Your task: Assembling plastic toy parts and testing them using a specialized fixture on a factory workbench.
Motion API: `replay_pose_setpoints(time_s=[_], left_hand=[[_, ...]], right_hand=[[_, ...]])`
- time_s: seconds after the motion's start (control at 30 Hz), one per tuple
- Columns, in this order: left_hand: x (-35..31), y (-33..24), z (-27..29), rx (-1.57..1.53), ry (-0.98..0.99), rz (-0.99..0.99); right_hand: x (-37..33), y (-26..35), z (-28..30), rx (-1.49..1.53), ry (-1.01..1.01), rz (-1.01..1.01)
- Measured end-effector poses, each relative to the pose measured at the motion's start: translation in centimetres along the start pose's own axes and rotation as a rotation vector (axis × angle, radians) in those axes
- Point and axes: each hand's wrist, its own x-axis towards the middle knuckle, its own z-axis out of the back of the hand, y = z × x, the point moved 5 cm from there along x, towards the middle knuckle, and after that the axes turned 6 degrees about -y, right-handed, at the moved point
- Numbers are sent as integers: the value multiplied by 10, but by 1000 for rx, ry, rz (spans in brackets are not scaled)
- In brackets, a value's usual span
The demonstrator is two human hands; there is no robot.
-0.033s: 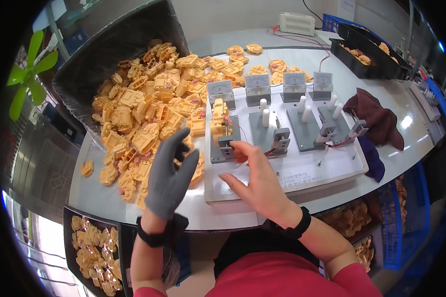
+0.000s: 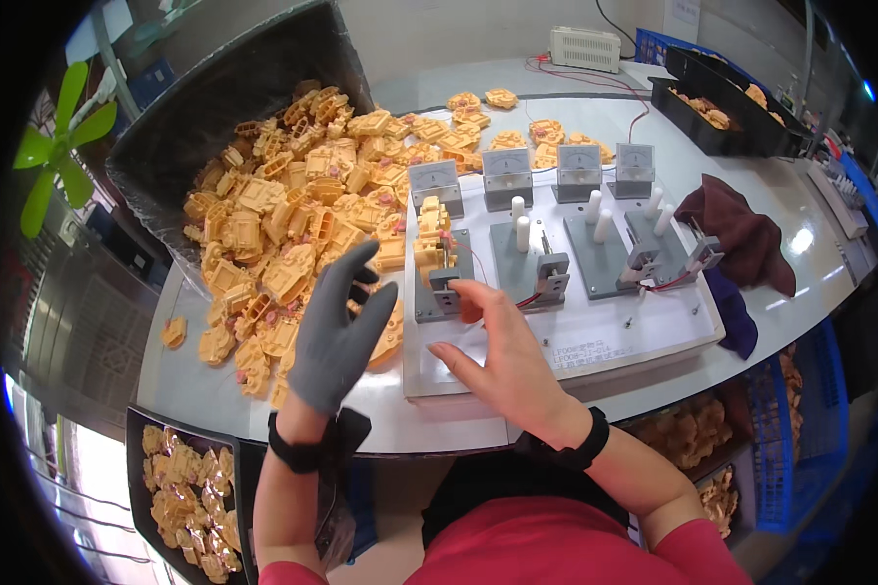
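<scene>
My left hand (image 2: 339, 327), in a grey glove, hovers over the near edge of a pile of yellow plastic housings (image 2: 293, 268); its fingers are apart and nothing is in them. At the leftmost grey fixture, the bent fingers of my bare right hand (image 2: 507, 356) touch the small grey clamp block (image 2: 446, 291), with the thumb spread well away from them. One yellow housing (image 2: 433, 234) sits upright on that fixture, behind the block. A thin red wire runs beside it. My fingertips partly hide the block's right side.
Behind the fixtures stand several analog meters (image 2: 507, 175). White pegs (image 2: 523, 234) rise from the other fixtures on the white board (image 2: 595, 366). Dark cloths (image 2: 741, 234) lie at the right. A black bin (image 2: 185, 497) of housings stands below left, and a green fan (image 2: 63, 146) at far left.
My left hand has shifted slightly up and to the right. The right hand stays at the clamp block.
</scene>
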Motion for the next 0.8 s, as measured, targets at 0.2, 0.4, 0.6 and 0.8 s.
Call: replay_pose_setpoints(time_s=[0.2,0.4,0.6,0.8], left_hand=[[38,19,-19,-180,222,218],[37,11,-23,-143,266,187],[34,14,-26,-183,326,202],[29,19,-22,-260,341,175]], right_hand=[[-2,-5,-1,39,-4,48],[-9,-8,0,-137,-3,61],[-17,-20,-7,-350,26,141],[-17,-9,-13,-381,50,187]])
